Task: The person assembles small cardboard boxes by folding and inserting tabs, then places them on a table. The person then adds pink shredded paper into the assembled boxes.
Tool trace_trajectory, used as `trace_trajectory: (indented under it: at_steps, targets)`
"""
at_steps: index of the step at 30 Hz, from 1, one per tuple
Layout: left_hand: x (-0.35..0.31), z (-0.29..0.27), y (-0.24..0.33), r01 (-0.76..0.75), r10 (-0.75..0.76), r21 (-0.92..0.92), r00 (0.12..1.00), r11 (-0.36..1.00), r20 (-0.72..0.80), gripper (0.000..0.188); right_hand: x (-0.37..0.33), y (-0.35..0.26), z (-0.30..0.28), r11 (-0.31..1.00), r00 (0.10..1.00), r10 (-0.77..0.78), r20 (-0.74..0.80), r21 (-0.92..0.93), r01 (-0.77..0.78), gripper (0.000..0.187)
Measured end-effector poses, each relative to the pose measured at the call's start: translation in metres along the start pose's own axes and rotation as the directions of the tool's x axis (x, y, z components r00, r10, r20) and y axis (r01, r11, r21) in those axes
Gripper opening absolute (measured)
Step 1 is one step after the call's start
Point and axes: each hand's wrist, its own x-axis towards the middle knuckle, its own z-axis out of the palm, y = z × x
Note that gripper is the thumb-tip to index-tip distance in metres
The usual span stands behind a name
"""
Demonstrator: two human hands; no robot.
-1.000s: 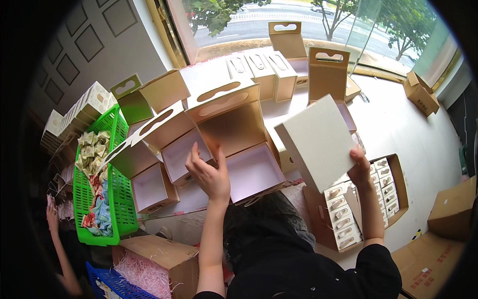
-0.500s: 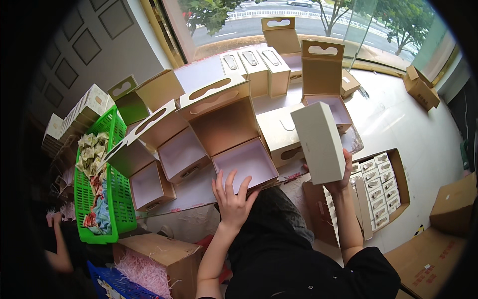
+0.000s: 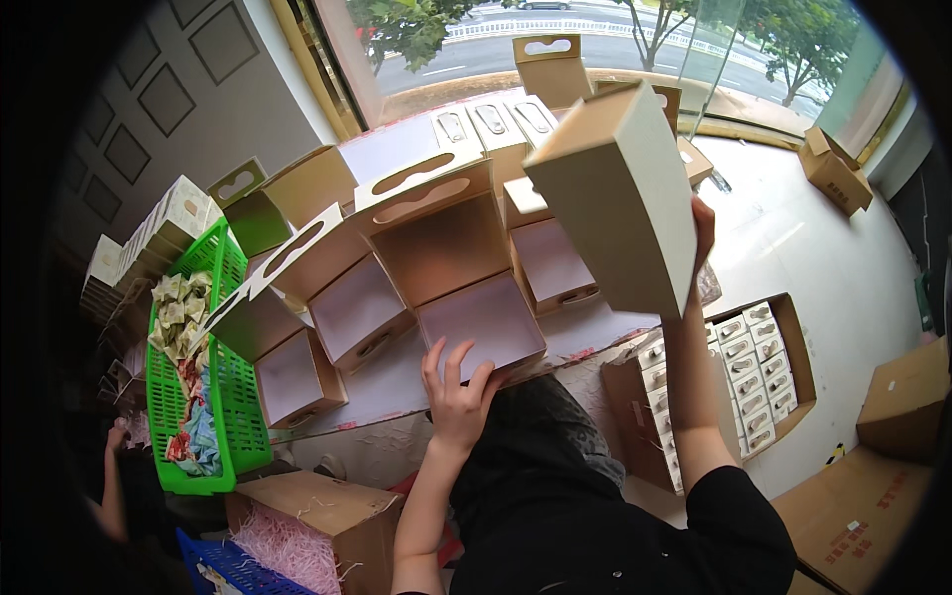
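My right hand (image 3: 704,233) grips a tall cream-coloured box (image 3: 625,218) by its right side, raised and tilted above the table. A brown face shows at its top, and most of my fingers are hidden behind it. My left hand (image 3: 459,402) rests with spread fingers at the front rim of an open gift box (image 3: 486,317). That box has a pale lilac inside and a raised brown lid with an oval handle cutout. Another open box (image 3: 550,263) stands just right of it, partly covered by the held box. More open boxes (image 3: 362,312) line up on the left.
A green basket (image 3: 233,397) with wrapped packets stands left. Below it are a carton of pink shredded paper (image 3: 283,545) and a blue basket (image 3: 218,555). A floor carton (image 3: 798,347) holds many small white boxes. Several white boxes with grey loops (image 3: 491,119) stand at the back.
My right hand has raised and tilted the cream box, which now looks larger. Beside it, an open box shows where a closed cream top was seen. My left hand has barely moved.
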Motion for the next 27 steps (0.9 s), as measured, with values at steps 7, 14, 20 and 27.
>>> trace_trajectory:
  at_steps: [7,14,20,27]
  targets:
    - [0.006,-0.002,0.011,-0.004,0.009,0.159,0.999,0.987,-0.034,0.031,0.061,0.021,0.056,0.984,0.980,0.177,0.088,0.015,-0.179,0.038]
    - [0.082,0.034,0.077,-0.123,0.115,0.154,0.991,0.980,0.064,0.063,0.071,0.031,0.060,0.952,0.946,0.306,0.105,-0.063,-0.301,0.047]
    - [0.106,0.076,0.068,-0.001,-0.035,0.110,0.942,0.994,0.333,0.037,0.073,0.040,0.043,0.955,0.947,0.296,0.126,-0.065,-0.290,0.049]
    - [0.094,0.076,0.062,-0.055,0.044,0.018,0.918,0.998,0.393,0.021,0.104,0.050,0.050,0.941,0.922,0.327,0.208,0.016,-0.338,0.056]
